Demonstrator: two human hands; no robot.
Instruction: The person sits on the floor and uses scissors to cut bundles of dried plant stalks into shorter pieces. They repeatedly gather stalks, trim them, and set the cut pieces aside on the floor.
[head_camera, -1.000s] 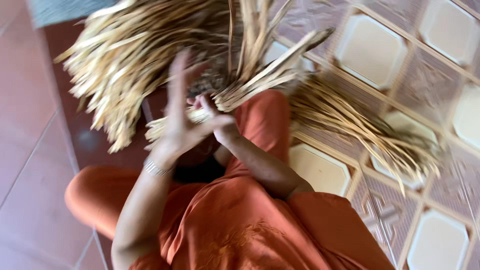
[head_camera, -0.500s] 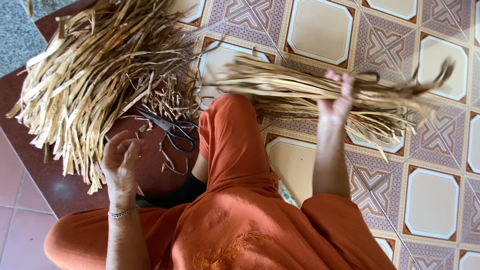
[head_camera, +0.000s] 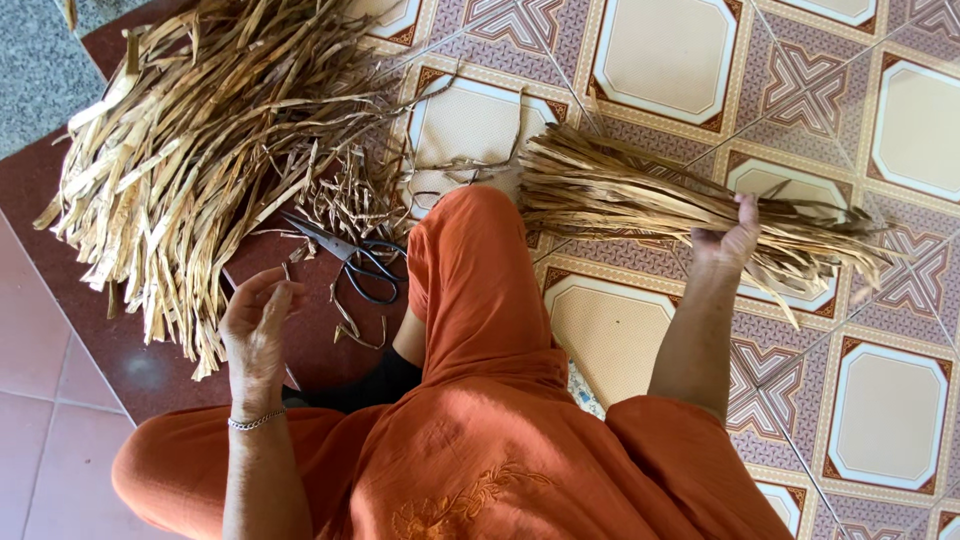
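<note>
The bundle (head_camera: 690, 205) of dry strips lies on the tiled floor (head_camera: 880, 400) beside her knee, her right hand (head_camera: 732, 238) closed over its middle. Her left hand (head_camera: 258, 318) hovers half-curled, holding nothing, near the scissors (head_camera: 352, 262) and the loose pile (head_camera: 200, 160). Loosely gripped, strips could slide and scatter.

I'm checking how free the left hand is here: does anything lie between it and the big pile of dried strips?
Nothing visible does. The left hand hovers open beside the lower edge of the pile of dried strips, with only bare dark red floor between. The scissors lie off to its right, not between.
</note>
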